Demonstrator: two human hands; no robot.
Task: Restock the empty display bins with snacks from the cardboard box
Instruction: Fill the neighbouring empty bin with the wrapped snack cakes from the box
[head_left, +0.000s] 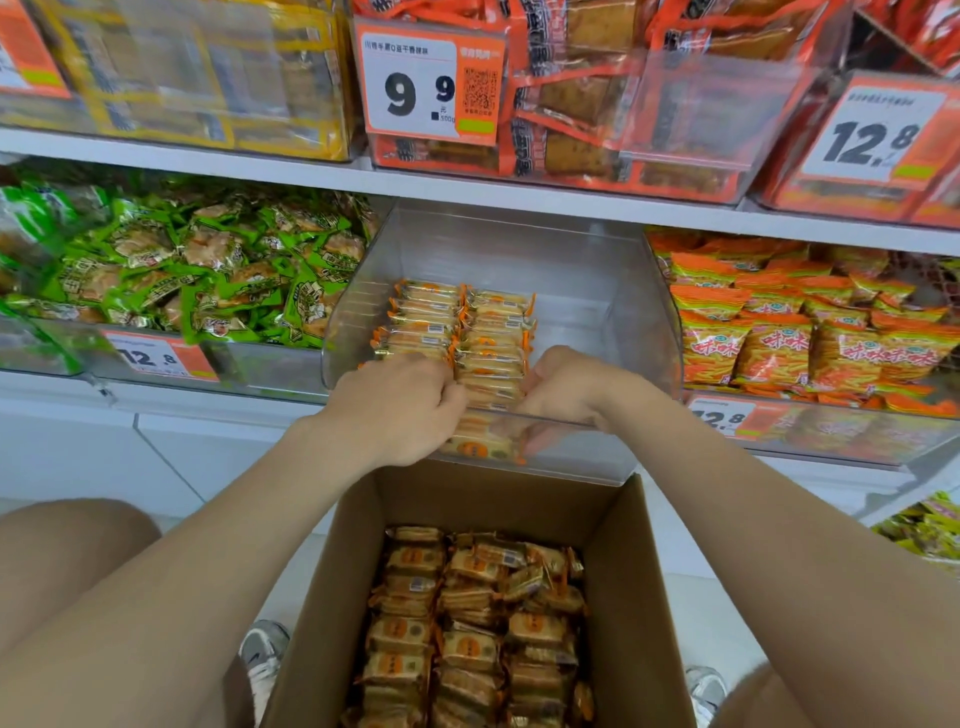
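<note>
both your hands are in the bin, holding the packet rows.
your left hand has its fingers curled over the near end of the left row of small clear-wrapped biscuit packets with orange trim. your right hand is curled the same way on the near end of the right row. the biscuit packets stand in two tidy rows running front to back, toward the left side of the clear plastic display bin. a few more show through its front wall, under your hands. the display bin sits on the white shelf, between green snack packs on the left and orange crisp bags on the right. the open brown cardboard box is just below your hands, between your knees, with rough stacks of box packets inside.
</note>
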